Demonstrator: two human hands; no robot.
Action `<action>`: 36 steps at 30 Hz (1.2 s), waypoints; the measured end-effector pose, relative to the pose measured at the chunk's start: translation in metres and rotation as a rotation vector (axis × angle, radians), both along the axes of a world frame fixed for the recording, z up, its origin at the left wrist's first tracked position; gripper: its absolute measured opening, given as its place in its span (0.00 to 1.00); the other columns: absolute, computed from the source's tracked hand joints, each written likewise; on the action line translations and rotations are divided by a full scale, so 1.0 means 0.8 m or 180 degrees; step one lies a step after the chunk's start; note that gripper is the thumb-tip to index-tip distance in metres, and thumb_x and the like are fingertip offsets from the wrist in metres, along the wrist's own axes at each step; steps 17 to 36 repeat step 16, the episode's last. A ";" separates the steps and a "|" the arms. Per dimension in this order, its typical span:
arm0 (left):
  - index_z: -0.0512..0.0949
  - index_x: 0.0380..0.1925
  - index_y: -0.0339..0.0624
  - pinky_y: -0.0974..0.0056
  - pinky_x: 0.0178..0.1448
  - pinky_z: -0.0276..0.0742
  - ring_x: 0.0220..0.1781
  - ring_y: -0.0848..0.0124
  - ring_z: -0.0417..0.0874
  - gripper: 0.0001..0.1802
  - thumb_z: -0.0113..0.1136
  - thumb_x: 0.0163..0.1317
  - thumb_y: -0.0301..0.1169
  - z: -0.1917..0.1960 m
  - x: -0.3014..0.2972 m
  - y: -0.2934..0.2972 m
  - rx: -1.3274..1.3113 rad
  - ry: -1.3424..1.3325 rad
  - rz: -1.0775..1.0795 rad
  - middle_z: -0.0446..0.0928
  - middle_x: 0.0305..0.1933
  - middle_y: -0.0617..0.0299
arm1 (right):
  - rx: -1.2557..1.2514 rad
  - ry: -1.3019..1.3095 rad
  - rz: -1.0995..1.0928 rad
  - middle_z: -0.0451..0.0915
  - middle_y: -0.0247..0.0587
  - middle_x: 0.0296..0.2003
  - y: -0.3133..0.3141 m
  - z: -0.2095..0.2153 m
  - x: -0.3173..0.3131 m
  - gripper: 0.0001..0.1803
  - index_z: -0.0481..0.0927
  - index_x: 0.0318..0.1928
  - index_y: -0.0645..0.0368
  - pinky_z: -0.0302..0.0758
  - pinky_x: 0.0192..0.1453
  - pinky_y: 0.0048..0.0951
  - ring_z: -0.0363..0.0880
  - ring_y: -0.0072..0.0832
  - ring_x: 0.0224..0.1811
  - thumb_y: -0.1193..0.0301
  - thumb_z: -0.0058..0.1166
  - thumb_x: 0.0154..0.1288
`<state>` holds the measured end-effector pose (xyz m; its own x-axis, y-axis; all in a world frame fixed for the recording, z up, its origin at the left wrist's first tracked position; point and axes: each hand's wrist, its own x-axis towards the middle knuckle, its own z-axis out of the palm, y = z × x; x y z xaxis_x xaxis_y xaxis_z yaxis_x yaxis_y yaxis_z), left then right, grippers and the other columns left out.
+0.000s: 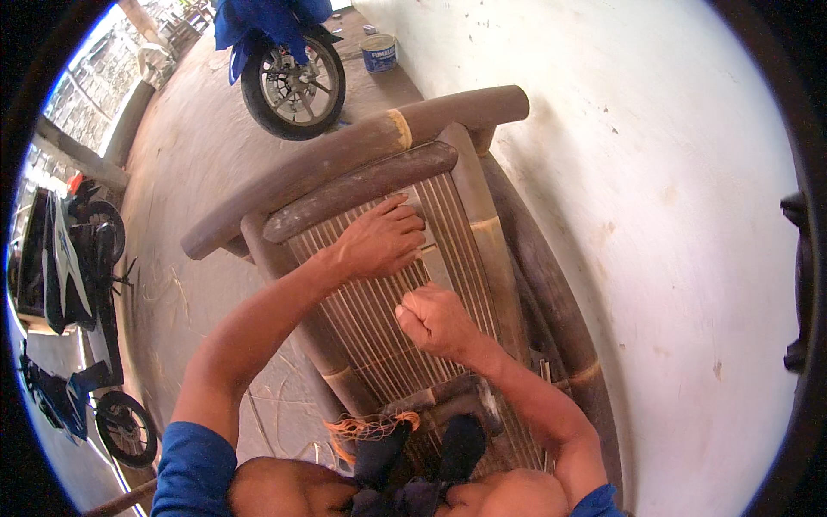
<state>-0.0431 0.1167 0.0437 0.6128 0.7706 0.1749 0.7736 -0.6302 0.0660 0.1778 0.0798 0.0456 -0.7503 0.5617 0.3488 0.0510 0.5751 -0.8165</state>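
Observation:
A brown bamboo chair (362, 138) with a back of thin lengthwise slats (379, 345) stands before me. My left hand (383, 237) is closed, fingers curled, over the upper slats, beside a wider flat bamboo strip (436, 265) that runs down the back. Nearer to me, my right hand (438, 320) makes a fist at the strip's lower end, thumb on the left side. What either hand holds is hidden by the fingers. A tangle of orange strings (366, 428) lies at the near end of the slats, close to my legs.
A blue motorbike's front wheel (293, 90) is beyond the chair, with a blue tub (379, 53) near it. More motorbikes (73, 258) stand at the left. A white wall (672, 241) rises close on the right. Loose fibres lie on the floor (189, 233).

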 end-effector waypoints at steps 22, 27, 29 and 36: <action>0.86 0.52 0.50 0.49 0.80 0.66 0.69 0.58 0.77 0.19 0.68 0.58 0.34 -0.001 -0.012 -0.012 0.0124 -0.0445 0.0417 0.84 0.58 0.56 | -0.0615 0.0008 -0.0331 0.71 0.45 0.23 0.130 0.064 -0.081 0.21 0.70 0.30 0.69 0.69 0.34 0.40 0.66 0.24 0.29 0.64 0.48 0.78; 0.86 0.52 0.50 0.49 0.80 0.66 0.69 0.58 0.77 0.19 0.68 0.58 0.34 -0.001 -0.012 -0.012 0.0124 -0.0445 0.0417 0.84 0.58 0.56 | -0.0615 0.0008 -0.0331 0.71 0.45 0.23 0.130 0.064 -0.081 0.21 0.70 0.30 0.69 0.69 0.34 0.40 0.66 0.24 0.29 0.64 0.48 0.78; 0.86 0.52 0.50 0.49 0.80 0.66 0.69 0.58 0.77 0.19 0.68 0.58 0.34 -0.001 -0.012 -0.012 0.0124 -0.0445 0.0417 0.84 0.58 0.56 | -0.0615 0.0008 -0.0331 0.71 0.45 0.23 0.130 0.064 -0.081 0.21 0.70 0.30 0.69 0.69 0.34 0.40 0.66 0.24 0.29 0.64 0.48 0.78; 0.86 0.52 0.50 0.49 0.80 0.66 0.69 0.58 0.77 0.19 0.68 0.58 0.34 -0.001 -0.012 -0.012 0.0124 -0.0445 0.0417 0.84 0.58 0.56 | -0.0615 0.0008 -0.0331 0.71 0.45 0.23 0.130 0.064 -0.081 0.21 0.70 0.30 0.69 0.69 0.34 0.40 0.66 0.24 0.29 0.64 0.48 0.78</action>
